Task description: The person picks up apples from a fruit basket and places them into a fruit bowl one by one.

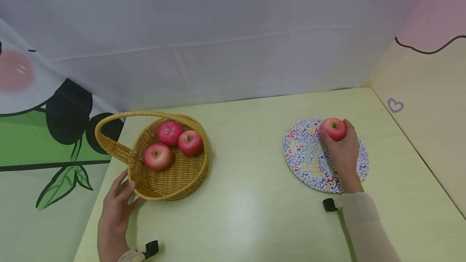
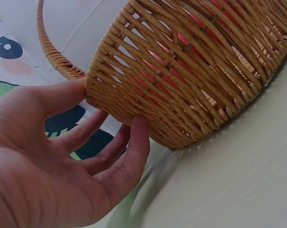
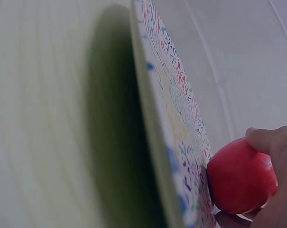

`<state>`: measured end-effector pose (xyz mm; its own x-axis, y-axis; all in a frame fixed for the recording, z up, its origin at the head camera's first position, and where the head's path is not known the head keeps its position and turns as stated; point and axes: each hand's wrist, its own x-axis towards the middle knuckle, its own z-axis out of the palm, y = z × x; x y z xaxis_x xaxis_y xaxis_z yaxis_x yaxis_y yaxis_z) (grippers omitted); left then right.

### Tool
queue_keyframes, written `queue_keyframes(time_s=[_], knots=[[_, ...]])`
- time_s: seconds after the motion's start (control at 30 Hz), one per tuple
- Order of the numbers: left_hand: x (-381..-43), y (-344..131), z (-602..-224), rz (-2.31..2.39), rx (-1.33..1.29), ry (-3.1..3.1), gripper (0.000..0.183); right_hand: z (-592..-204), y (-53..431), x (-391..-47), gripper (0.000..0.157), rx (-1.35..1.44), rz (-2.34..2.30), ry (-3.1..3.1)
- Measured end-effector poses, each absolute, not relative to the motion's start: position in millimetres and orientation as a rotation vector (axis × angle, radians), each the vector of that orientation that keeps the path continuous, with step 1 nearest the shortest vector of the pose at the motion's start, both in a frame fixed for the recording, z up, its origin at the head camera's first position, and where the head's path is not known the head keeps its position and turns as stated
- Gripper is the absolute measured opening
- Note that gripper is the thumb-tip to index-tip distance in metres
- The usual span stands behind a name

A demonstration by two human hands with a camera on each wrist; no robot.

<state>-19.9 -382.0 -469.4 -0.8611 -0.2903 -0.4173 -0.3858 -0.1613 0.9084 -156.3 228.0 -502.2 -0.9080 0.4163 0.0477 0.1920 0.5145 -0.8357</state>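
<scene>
My right hand (image 1: 342, 148) grips a red apple (image 1: 333, 129) over the far part of a round plate (image 1: 306, 161) patterned with colourful squiggles. In the right wrist view the apple (image 3: 240, 175) lies against or very close to the plate's surface (image 3: 176, 123); contact is hard to tell. On the left stands a woven wicker basket (image 1: 182, 177) with three red apples (image 1: 158, 156) inside. My left hand (image 1: 118, 209) touches the basket's near-left outer side. In the left wrist view, loosely bent fingers (image 2: 139, 137) rest their tips on the wicker wall (image 2: 181, 109).
The basket's tall handle (image 1: 113, 148) leans out to the left. A pale wooden table (image 1: 240, 165) lies between basket and plate. Behind it hangs a light cloth (image 1: 233, 60), and a cream panel (image 1: 429, 104) borders the right side.
</scene>
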Motion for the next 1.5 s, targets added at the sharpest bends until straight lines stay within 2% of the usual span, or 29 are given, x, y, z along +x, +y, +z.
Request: queue_keyframes(time_s=[0.93, 1.5], knots=[[-19, -380, -468, 2.235, -0.788, 1.965, 0.068, -498, 230, -161, 0.091, -0.511, 1.345, -2.541], [-18, -378, -466, 2.274, -0.746, 1.972, 0.067, -478, 226, -165, 0.080, -0.493, 1.316, -2.486]])
